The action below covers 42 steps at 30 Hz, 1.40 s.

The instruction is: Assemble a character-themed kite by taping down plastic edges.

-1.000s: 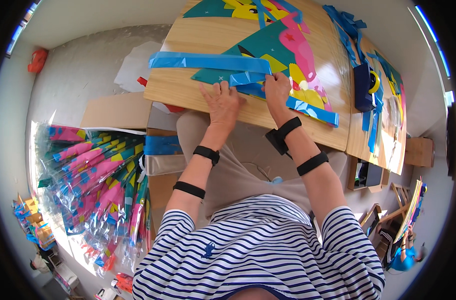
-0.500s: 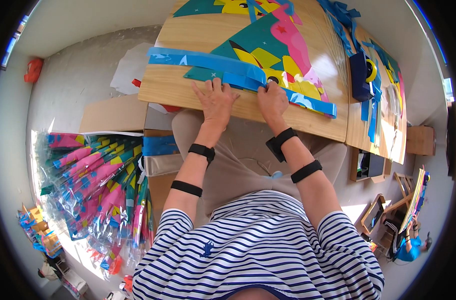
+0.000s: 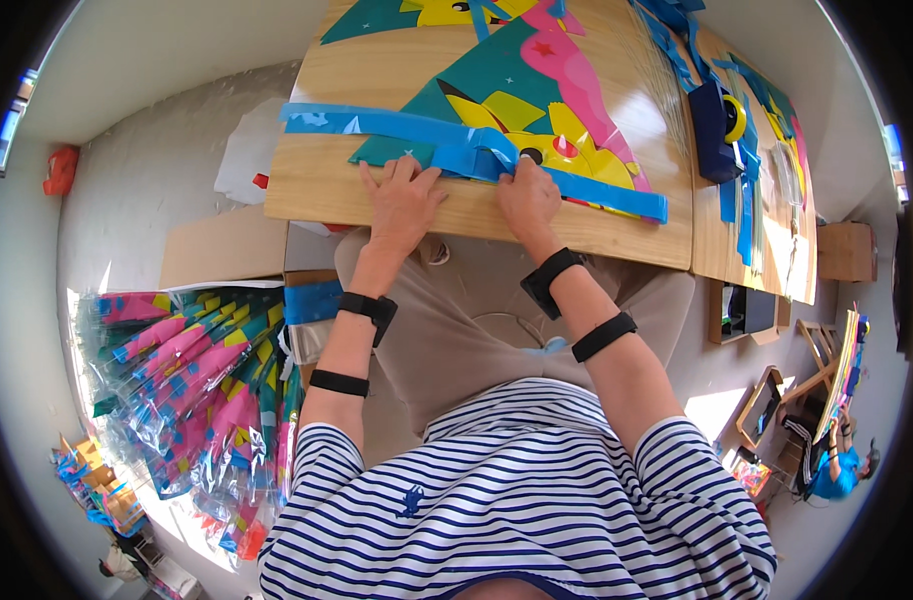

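Observation:
A triangular printed kite (image 3: 507, 85) in green, pink and yellow lies flat on the wooden table. Across its near edge runs a long blue ribbon (image 3: 377, 122), folded over in front of my hands, with one end stretching off to the right. My left hand (image 3: 402, 205) rests with its fingers spread on the kite's near left corner and the table edge. Closed in a pinch, my right hand (image 3: 530, 200) holds the ribbon at the fold near the table's front edge. Its fingertips partly hide the fold.
A dark blue tape dispenser (image 3: 715, 130) stands at the right, beside thin rods and more blue ribbons. Another printed kite (image 3: 367, 20) lies farther back. Plastic-wrapped kites (image 3: 197, 370) fill the floor at left, near a cardboard box (image 3: 222, 245). A co-worker (image 3: 839, 470) is at far right.
The view has shifted slightly. My right hand has slid a little left along the ribbon, and the fold beside it now stands up in a loop. My left hand stays at the corner.

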Each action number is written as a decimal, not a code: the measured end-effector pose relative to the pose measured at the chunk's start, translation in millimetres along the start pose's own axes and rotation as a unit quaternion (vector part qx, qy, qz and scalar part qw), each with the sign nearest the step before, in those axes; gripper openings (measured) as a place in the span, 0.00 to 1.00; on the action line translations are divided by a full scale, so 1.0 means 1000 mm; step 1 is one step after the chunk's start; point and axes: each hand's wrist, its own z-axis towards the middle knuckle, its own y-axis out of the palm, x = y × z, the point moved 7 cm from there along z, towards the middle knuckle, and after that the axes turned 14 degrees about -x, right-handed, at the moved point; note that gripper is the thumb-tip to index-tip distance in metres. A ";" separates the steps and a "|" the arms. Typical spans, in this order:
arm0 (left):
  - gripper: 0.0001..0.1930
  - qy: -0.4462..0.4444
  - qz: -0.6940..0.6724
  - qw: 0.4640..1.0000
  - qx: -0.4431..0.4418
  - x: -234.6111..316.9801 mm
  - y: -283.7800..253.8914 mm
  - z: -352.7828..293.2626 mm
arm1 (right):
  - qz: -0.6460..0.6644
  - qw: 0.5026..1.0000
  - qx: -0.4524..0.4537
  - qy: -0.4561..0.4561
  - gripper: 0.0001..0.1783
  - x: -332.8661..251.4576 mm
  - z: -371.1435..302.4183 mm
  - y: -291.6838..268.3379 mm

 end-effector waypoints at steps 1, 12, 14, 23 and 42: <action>0.16 0.020 -0.024 1.000 0.001 -0.004 -0.004 -0.001 | 0.004 1.000 0.001 0.005 0.15 0.001 0.000 0.000; 0.20 0.074 -0.117 0.990 -0.038 -0.013 -0.016 -0.006 | 0.024 0.999 0.038 -0.021 0.13 0.004 -0.001 0.005; 0.19 0.098 -0.147 0.983 -0.043 -0.016 -0.021 -0.009 | 0.031 0.998 0.045 -0.023 0.13 0.005 -0.002 0.004; 0.11 -0.077 -0.367 0.927 0.004 -0.054 -0.020 -0.003 | 0.020 0.999 0.035 -0.025 0.15 0.007 0.001 0.010; 0.13 -0.147 -0.297 0.940 -0.079 -0.037 0.011 0.054 | 0.034 0.997 0.056 -0.050 0.13 0.008 -0.001 0.010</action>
